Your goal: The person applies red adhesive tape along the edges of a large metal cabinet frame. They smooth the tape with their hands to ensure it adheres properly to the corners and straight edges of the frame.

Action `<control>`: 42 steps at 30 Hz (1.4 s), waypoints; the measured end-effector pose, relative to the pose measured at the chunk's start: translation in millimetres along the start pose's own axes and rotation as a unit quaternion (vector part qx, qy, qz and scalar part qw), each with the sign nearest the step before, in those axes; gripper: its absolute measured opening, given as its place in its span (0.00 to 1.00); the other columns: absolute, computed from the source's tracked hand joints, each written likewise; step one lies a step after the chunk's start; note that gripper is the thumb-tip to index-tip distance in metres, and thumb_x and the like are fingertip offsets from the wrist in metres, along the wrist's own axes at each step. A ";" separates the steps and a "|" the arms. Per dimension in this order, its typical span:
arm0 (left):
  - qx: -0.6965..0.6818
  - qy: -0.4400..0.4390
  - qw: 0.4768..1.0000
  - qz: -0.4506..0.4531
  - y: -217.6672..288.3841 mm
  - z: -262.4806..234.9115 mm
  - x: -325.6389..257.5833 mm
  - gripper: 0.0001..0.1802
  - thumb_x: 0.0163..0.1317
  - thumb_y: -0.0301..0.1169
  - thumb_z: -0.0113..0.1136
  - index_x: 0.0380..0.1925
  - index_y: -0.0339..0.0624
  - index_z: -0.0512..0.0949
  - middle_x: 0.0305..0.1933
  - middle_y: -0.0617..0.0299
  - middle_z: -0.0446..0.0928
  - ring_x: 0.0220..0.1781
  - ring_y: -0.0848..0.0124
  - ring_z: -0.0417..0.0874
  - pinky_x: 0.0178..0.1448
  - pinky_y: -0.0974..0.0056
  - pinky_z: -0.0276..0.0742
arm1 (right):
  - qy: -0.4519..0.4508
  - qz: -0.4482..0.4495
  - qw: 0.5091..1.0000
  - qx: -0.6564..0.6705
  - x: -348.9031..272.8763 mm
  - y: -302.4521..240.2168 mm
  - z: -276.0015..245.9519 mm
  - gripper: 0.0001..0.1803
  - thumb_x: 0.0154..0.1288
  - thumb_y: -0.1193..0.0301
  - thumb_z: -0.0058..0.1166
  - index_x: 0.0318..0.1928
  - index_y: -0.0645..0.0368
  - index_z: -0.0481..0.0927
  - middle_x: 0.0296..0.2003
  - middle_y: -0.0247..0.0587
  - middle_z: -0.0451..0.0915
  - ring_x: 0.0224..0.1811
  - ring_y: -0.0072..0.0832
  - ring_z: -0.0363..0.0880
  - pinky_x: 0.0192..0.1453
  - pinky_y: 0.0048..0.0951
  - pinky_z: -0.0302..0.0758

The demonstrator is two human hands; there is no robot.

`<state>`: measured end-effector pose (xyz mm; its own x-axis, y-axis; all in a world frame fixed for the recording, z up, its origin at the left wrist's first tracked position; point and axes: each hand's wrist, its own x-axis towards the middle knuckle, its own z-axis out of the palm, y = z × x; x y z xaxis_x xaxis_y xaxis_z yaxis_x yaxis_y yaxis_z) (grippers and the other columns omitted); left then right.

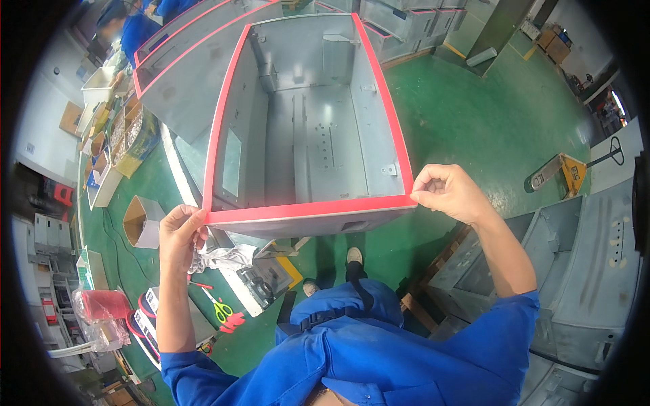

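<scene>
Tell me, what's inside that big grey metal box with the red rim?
The metal box holds no loose items: just bare grey walls, small brackets, holes in the back panel and a rectangular cutout in its left wall. The near wall's inner face is hidden behind the red rim.

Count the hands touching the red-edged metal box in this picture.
2: the left hand pinches the near-left corner of the box; the right hand pinches the near-right corner.

- The left hand [179, 233] is raised at about 9 o'clock of the picture's middle, fingers curled inward and fingertips [201, 218] pinched together.
- Its bare forearm rises from a blue sleeve near 7 o'clock.
- The right hand [450, 193] sits toward 3 o'clock, thumb and forefinger pinched, knuckles up.
- Its forearm slants down toward 5 o'clock.
</scene>
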<state>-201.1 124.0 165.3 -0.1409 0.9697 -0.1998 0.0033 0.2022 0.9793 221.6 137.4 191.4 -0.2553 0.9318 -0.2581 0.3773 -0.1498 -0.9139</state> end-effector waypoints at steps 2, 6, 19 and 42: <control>-0.001 -0.001 1.000 0.000 0.5 0.4 0.5 0.05 0.55 0.26 0.58 0.25 0.36 0.74 0.19 0.63 0.73 0.15 0.79 0.72 0.14 0.78 0.61 | -0.001 0.000 1.000 0.001 0.3 0.0 -0.4 0.03 0.53 0.77 0.56 0.26 0.62 0.76 0.23 0.30 0.75 0.26 0.14 0.71 0.30 0.18 0.68; 0.001 0.001 1.000 -0.001 0.2 -0.3 1.3 0.04 0.55 0.25 0.58 0.25 0.36 0.74 0.19 0.63 0.73 0.15 0.79 0.72 0.14 0.78 0.61 | -0.002 -0.006 1.000 0.004 0.4 -0.2 -0.7 0.03 0.53 0.77 0.56 0.26 0.63 0.76 0.23 0.30 0.75 0.26 0.14 0.71 0.30 0.18 0.68; 0.003 0.005 1.000 -0.013 2.3 1.4 0.7 0.04 0.54 0.25 0.59 0.25 0.37 0.74 0.18 0.63 0.73 0.15 0.80 0.71 0.14 0.78 0.60 | -0.017 -0.005 1.000 -0.001 2.3 0.1 -3.9 0.03 0.53 0.77 0.56 0.26 0.63 0.76 0.23 0.31 0.76 0.26 0.14 0.72 0.31 0.18 0.69; 0.002 0.017 1.000 -0.002 -1.0 1.1 1.3 0.05 0.54 0.26 0.60 0.24 0.37 0.74 0.17 0.64 0.72 0.14 0.80 0.69 0.14 0.78 0.60 | -0.017 0.009 1.000 -0.020 2.0 0.4 -3.4 0.03 0.55 0.76 0.55 0.28 0.62 0.76 0.23 0.32 0.75 0.25 0.16 0.71 0.26 0.18 0.68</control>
<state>-200.1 125.2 164.1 -0.1740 0.9636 -0.2029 0.0072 0.2073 0.9783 224.2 140.3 191.5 -0.2788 0.9168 -0.2860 0.4173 -0.1526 -0.8959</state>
